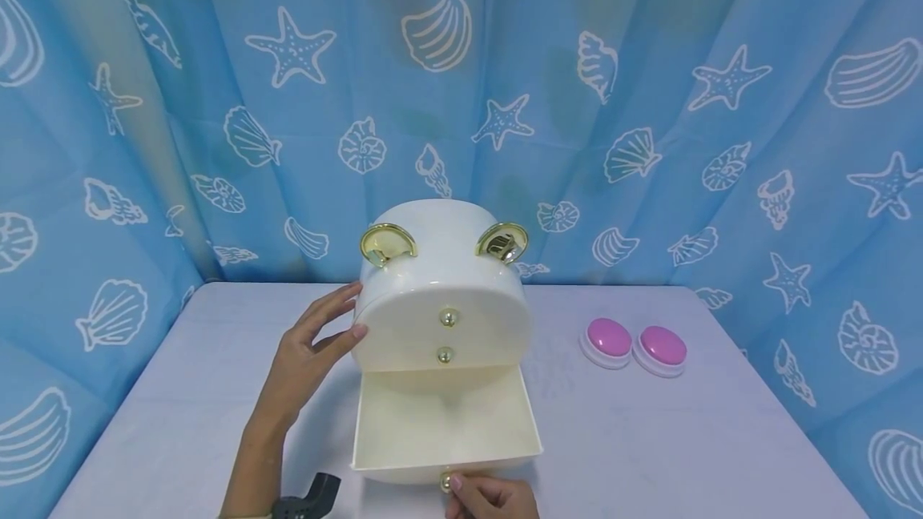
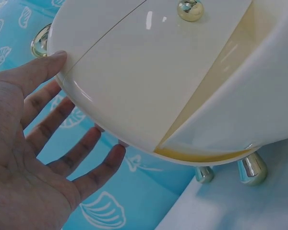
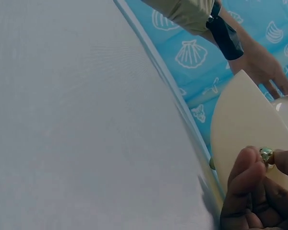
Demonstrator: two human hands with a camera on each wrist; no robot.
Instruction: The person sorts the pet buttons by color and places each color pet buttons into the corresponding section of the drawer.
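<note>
A rounded white drawer box (image 1: 443, 251) with two gold-rimmed ears (image 1: 388, 243) stands mid-table. Its bottom drawer (image 1: 447, 415) is pulled out towards me, and I see nothing inside it. My right hand (image 1: 499, 497) pinches the gold drawer knob (image 1: 446, 481) between thumb and fingers; the right wrist view shows this grip on the knob (image 3: 266, 154) too. On the box's left side rests my left hand (image 1: 317, 339). In the left wrist view its thumb touches the front edge, while the other spread fingers (image 2: 77, 153) lie along the side. Two upper knobs (image 1: 449, 317) sit above the drawer.
Two pink-topped round white push buttons (image 1: 609, 336) lie side by side on the table to the right. The table has a pale cloth (image 1: 649, 447). Behind and around it hangs a blue curtain (image 1: 461, 102) with shells and starfish. Short gold feet (image 2: 252, 168) support the box.
</note>
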